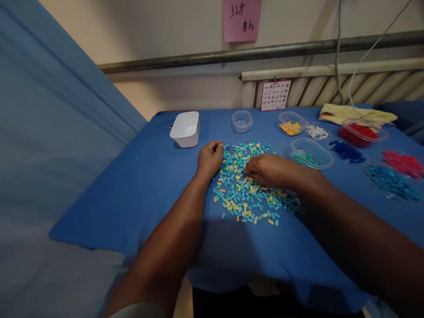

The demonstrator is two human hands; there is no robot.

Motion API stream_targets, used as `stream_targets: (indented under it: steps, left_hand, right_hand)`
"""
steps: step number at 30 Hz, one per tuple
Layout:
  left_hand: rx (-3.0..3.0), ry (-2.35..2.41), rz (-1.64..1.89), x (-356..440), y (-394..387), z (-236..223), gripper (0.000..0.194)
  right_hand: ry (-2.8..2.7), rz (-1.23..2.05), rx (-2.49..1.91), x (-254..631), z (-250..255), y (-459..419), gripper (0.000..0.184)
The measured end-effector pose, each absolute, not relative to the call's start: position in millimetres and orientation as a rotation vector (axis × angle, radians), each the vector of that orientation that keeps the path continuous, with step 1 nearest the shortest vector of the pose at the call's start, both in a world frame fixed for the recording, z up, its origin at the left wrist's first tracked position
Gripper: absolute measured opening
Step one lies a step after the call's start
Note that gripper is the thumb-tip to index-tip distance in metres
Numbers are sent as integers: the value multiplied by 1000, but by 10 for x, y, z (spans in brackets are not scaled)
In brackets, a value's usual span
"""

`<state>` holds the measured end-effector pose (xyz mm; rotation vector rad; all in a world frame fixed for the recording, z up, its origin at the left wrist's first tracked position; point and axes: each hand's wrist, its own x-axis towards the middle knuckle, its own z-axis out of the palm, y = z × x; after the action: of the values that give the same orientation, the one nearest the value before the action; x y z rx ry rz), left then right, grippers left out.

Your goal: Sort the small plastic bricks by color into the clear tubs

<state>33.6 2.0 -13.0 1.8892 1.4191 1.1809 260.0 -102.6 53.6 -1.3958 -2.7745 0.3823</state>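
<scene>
A loose pile of small toy building bricks [236, 194], mostly turquoise with pale yellow and some green, is spread over the blue cloth in front of me. My left hand [210, 158] rests closed at the pile's left edge, thumb against the curled fingers; whatever it may hold is hidden. Over the middle of the pile, my right hand [265, 168] reaches in from the right with its fingertips drawn together and pointing down among the bricks. Its own back hides what is between those fingertips.
A white tub [186, 130] and a small clear container [242, 120] stand behind the pile. Rightward are a clear container [313, 152] with green bricks, yellow pieces [290, 128], white pieces [317, 132], dark blue pieces [347, 151], red pieces [359, 133] and a yellow cloth [356, 115].
</scene>
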Motion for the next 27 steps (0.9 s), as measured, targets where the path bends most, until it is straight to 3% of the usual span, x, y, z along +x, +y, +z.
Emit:
stream_targets:
  steps: [7, 13, 18, 22, 25, 27]
  left_hand:
    - [1864, 1443, 1172, 341, -18, -78, 29]
    - [1861, 1437, 1179, 330, 0, -111, 28]
    - [1865, 1439, 1180, 331, 15, -130, 28]
    - [1863, 1427, 1179, 342, 8, -121, 28]
    - [1862, 1432, 1174, 352, -8, -106, 28]
    - [1863, 1437, 1172, 356, -18, -98, 27]
  right_hand:
    - [-2641, 308, -1540, 2814, 692, -1011, 25]
    - [-2221, 79, -2075, 3749, 1053, -1075, 19]
    - [-2227, 272, -2260, 4196, 990, -1058, 14]
    - [-2320, 182, -2088, 3896, 968, -1045, 10]
    - [-2393, 159, -1667, 3240, 940, -1118, 18]
    - [-2474, 312, -1348, 2750, 866, -1181, 21]
